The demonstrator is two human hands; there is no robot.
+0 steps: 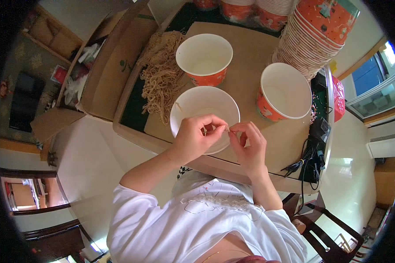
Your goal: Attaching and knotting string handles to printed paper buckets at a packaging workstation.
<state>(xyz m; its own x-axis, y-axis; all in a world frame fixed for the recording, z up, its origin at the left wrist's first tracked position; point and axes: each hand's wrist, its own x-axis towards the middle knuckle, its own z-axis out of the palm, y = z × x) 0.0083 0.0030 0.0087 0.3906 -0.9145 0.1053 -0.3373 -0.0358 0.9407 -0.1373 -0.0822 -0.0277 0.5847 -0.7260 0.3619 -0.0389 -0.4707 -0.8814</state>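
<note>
My left hand [196,136] and my right hand [249,141] meet over the near paper bucket [191,98], fingertips pinched close together. Between them is a tiny pale bit, too small to name. A short tan strand [178,106] shows at the left inner wall of this bucket. Behind it stands a second white-lined bucket [205,55] with an orange printed outside. To the right is a third paper bucket [286,91], slightly tilted in view. A tangled heap of tan twine [162,70] lies left of the buckets.
A tall stack of nested buckets [309,39] rises at the back right, with wrapped stacks [238,11] along the far edge. Black cables [310,155] and an adapter [320,129] lie at the table's right edge. An open cardboard box [114,65] stands at the left.
</note>
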